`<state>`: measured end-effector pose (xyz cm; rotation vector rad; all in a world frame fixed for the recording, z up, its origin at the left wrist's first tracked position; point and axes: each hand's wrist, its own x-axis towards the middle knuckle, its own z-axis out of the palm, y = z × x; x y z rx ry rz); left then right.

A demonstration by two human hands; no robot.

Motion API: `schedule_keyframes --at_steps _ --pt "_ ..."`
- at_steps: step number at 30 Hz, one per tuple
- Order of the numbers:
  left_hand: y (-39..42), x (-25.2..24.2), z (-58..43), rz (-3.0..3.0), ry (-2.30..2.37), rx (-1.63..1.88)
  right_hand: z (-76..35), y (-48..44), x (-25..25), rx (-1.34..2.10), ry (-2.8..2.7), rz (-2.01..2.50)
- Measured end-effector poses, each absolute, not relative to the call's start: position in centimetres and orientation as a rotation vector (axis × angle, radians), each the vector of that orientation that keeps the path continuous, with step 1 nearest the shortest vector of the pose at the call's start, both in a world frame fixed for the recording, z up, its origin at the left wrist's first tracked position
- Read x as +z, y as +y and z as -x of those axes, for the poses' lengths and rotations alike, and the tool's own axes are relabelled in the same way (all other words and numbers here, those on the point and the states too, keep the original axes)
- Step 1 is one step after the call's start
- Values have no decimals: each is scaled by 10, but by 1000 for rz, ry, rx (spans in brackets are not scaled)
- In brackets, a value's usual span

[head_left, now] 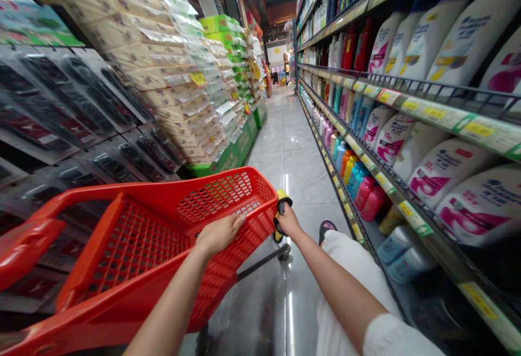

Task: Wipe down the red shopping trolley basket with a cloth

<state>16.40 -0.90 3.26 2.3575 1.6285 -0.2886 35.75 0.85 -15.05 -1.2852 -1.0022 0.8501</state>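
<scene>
A red plastic shopping cart with lattice sides stands in the aisle at my left. My left hand is closed over its near side rim, thumb along the top. The visible part of the basket holds nothing. Just past the cart's front corner, my right hand grips a yellow-and-black object with rounded black parts. Its exact kind is unclear, and I cannot tell whether it touches the cart. The cart's handle lies at the far left, with neither hand on it.
Shelves of shampoo bottles line the right side, close to my leg. Stacked tissue packs and hanging blister packs stand on the left. A grey tiled floor runs down the aisle between them.
</scene>
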Motion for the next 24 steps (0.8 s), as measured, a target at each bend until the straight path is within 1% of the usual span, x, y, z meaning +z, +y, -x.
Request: schedule_keyframes --at_steps 3,5,8,11,14,17,21,24 --pt "-12 34 -166 -2367 1663 -308 -351 3 -160 1024 -970 1365" --pt "-13 34 -168 -2363 1687 -313 -349 1 -153 1077 -932 1302" --pt "-12 34 -170 -2346 1712 -308 -346 3 -134 931 -918 1194" --pt "-9 34 -172 -2330 1739 -308 -338 2 -133 811 -957 1262" --pt "-6 35 -172 -2324 1747 -307 -326 -2 -151 910 -953 1416" --pt "-3 35 -168 -2315 1761 -311 -317 -5 -158 1040 -928 1403" --pt "2 32 -164 -2307 1748 -295 -313 -4 -146 892 -947 1238" --pt "5 30 -165 -2295 1759 -281 -312 -5 -147 852 -996 1293"
